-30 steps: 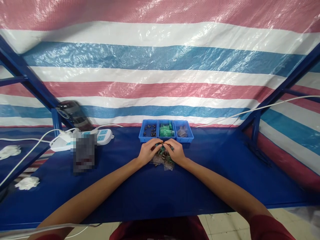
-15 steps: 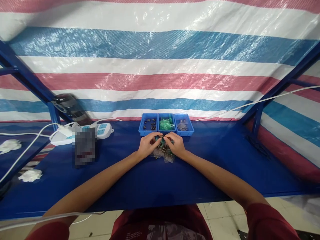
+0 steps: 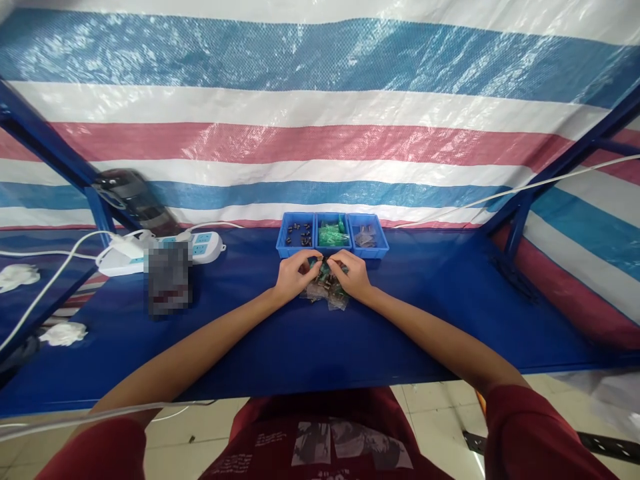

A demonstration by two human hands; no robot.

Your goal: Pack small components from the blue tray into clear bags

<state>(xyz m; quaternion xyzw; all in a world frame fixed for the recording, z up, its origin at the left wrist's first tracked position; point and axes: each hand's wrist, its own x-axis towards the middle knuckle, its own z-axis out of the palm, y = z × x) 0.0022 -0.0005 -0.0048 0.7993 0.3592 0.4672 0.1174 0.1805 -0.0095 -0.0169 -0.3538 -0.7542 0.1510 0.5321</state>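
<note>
My blue surface (image 3: pixel 430 320) carries three blue bins (image 3: pixel 333 235); small clear packets (image 3: pixel 327 292) lie just before them, a white power strip (image 3: pixel 165 250) well left.

My fingers (image 3: pixel 313 265) cover whatever sits between them, so I cannot make it out. The parts in the three blue bins (image 3: pixel 333 235) are too small to identify. A blurred patch (image 3: pixel 168 277) masks something beside the power strip (image 3: pixel 165 250).

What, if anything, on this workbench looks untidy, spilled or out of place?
Two crumpled white wads lie loose at the far left, away from the work. Small clear bags sit in a heap under the left hand and right hand, outside the three blue bins. Nothing looks damaged.
</note>
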